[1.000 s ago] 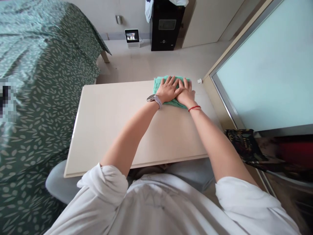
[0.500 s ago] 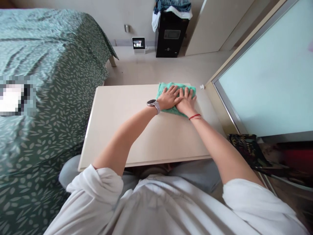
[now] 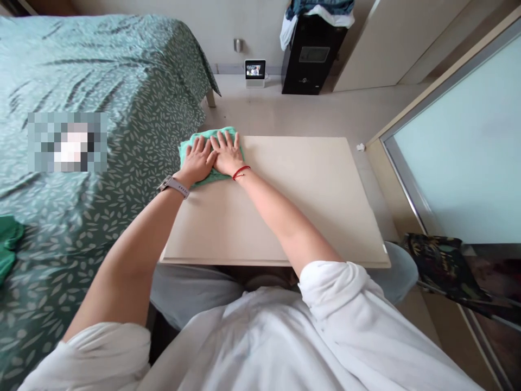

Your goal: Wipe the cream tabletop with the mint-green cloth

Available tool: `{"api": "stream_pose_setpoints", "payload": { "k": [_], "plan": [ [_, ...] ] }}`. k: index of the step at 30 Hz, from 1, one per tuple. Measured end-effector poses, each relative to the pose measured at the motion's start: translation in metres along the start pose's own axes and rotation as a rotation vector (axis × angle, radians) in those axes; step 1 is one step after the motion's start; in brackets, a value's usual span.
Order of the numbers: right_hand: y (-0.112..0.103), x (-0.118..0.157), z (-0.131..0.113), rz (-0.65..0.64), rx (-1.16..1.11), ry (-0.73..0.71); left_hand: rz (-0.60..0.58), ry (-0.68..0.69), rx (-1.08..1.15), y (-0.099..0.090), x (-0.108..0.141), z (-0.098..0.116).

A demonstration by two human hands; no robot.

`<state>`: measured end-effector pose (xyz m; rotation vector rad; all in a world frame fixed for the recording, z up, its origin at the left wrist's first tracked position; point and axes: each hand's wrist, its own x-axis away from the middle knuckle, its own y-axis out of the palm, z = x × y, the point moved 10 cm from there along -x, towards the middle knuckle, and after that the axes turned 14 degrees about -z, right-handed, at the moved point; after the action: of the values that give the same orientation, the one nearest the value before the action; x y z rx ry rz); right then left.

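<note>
A green cloth (image 3: 188, 147) lies spread at the far left corner of the pale tabletop (image 3: 301, 179). My left hand (image 3: 198, 161) rests flat on it with the fingers spread; a watch (image 3: 173, 186) is on that wrist. Beside it, my right hand (image 3: 227, 155) also presses flat on the cloth, its fingers stretched forward and slightly apart. The two hands touch near the thumbs. A red string bracelet (image 3: 240, 172) circles my right wrist. The part of the cloth under both palms is hidden.
A bed with a green leaf-patterned sheet (image 3: 134, 103) runs along the left. Beyond the table stand a small smart display (image 3: 255, 73) and a black cabinet (image 3: 311, 60) with clothes on top. A frosted glass panel (image 3: 459, 163) borders the right, near a dark bag (image 3: 442, 266).
Both hands have slid the green cloth across the tabletop from the far right corner to the far left corner. The camera view has shifted slightly left.
</note>
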<state>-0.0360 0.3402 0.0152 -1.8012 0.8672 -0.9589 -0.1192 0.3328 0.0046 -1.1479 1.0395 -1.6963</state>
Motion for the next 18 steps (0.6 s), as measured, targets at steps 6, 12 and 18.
{"api": "stream_pose_setpoints", "payload": {
  "k": [6,12,18],
  "plan": [
    [0.026,0.016,-0.028,-0.028,0.057,-0.239,0.085,-0.067,-0.013,0.018,0.050,-0.007],
    [0.020,0.050,0.033,-0.053,0.005,-0.194,0.038,-0.038,-0.014,0.032,0.033,0.063],
    [-0.006,0.103,0.165,-0.014,-0.023,0.070,-0.037,0.098,-0.068,0.043,-0.019,0.197]
  ]
}}
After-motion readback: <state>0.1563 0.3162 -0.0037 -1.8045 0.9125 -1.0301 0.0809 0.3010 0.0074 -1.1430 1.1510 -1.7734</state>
